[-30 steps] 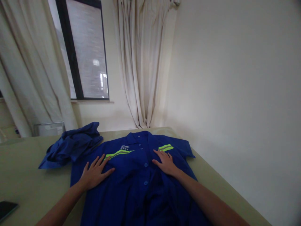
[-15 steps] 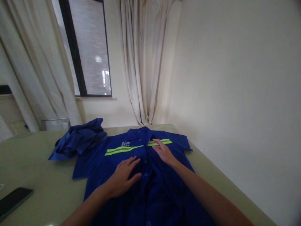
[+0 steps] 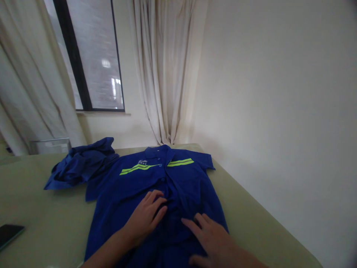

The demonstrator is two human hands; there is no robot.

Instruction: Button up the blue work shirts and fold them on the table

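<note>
A blue short-sleeved work shirt (image 3: 114,204) lies spread on the table, its collar pointing away from me. Yellow-green reflective bands cross its chest, and a white logo sits above the left band. The button front is partly open, with one edge folded loosely over. My left hand (image 3: 146,216) rests on the shirt beside the button line, fingers loosely apart and holding nothing. Lower on the right half, my right hand (image 3: 213,236) is over the cloth with its fingers apart. The shirt's bottom hem is out of view.
A crumpled blue garment (image 3: 80,163) lies at the shirt's far left, by its sleeve. At the left edge a dark phone (image 3: 9,235) rests on the pale green table (image 3: 55,216). A white wall (image 3: 264,130) runs along the right, and curtains (image 3: 158,74) hang behind.
My right hand has moved from the chest band down toward me along the shirt front. The left hand stays near the buttons. The view has shifted slightly to the right.
</note>
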